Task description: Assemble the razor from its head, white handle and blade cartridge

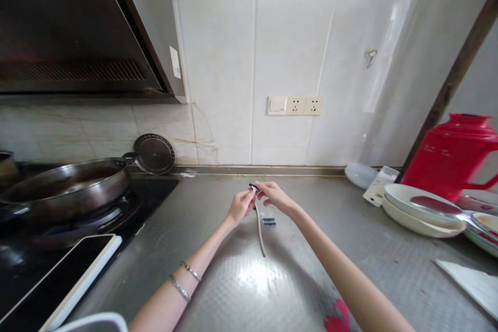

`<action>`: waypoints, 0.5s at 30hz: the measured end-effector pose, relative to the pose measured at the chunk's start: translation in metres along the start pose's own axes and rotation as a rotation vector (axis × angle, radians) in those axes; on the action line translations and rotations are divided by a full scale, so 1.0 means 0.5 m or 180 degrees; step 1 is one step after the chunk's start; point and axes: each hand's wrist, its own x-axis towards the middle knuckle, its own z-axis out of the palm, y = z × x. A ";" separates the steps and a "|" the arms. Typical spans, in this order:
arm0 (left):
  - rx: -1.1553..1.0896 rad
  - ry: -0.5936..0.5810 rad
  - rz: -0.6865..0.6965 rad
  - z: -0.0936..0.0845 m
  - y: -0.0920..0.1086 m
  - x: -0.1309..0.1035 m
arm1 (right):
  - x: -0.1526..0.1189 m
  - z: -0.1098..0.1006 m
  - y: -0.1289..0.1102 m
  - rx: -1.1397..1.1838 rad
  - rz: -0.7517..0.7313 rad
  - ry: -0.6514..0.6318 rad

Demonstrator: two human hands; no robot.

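In the head view, my left hand [241, 204] pinches a small black-and-white piece [253, 188] above the metal counter. My right hand [275, 197] meets it from the other side, its thumb and index finger closed on the black end. Fingers cover much of the piece, so its kind is unclear. Below the hands a thin pale-grey tube or cord [260, 232] runs down toward me; whether it joins the held piece cannot be made out. Just right of it lie two small green batteries [268, 221], seemingly in clear wrapping.
Left, a steel pan [70, 187] sits on the black stove [155, 192], with a phone-like slab [66, 280] nearer me. Stacked plates [424, 218], a white box [380, 185] and a red thermos [451, 153] stand right. Wall sockets [304, 106] are behind.
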 end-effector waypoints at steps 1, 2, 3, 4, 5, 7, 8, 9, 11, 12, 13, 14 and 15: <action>-0.0001 -0.0012 -0.0007 0.001 0.000 0.000 | 0.001 0.000 0.001 0.0007 -0.0051 0.0034; -0.0005 -0.0015 -0.0008 0.002 -0.001 0.000 | 0.002 0.000 0.002 0.0005 -0.0110 0.0081; -0.0016 -0.0016 -0.0001 0.002 -0.001 0.000 | 0.002 0.000 0.003 0.0003 -0.0157 0.0127; -0.0034 -0.0016 0.0006 0.002 0.000 -0.001 | 0.002 0.000 0.004 0.0000 -0.0183 0.0162; -0.0057 -0.0010 0.0013 0.002 0.000 -0.001 | 0.003 -0.001 0.006 -0.0005 -0.0203 0.0182; -0.0104 0.0010 0.0011 0.000 0.002 -0.003 | 0.008 -0.003 0.013 -0.0085 -0.0258 0.0229; -0.0121 0.0019 -0.0002 -0.001 0.003 -0.003 | 0.013 -0.004 0.018 -0.0251 -0.0303 0.0292; -0.0134 0.0024 -0.0016 -0.002 0.005 -0.003 | 0.019 -0.005 0.025 -0.0503 -0.0352 0.0378; -0.0172 0.0051 -0.0005 -0.006 0.011 -0.002 | 0.037 -0.007 0.042 -0.1093 -0.0438 0.0547; -0.0207 0.0070 0.0024 -0.009 0.016 0.000 | 0.047 -0.007 0.051 -0.1362 -0.0470 0.0612; -0.0252 0.0097 0.0070 -0.012 0.020 0.001 | 0.056 -0.006 0.060 -0.1577 -0.0493 0.0650; -0.0302 0.0132 0.0126 -0.016 0.025 0.003 | 0.065 -0.004 0.069 -0.1734 -0.0510 0.0663; -0.0350 0.0164 0.0183 -0.019 0.030 0.005 | 0.073 0.000 0.077 -0.1859 -0.0529 0.0657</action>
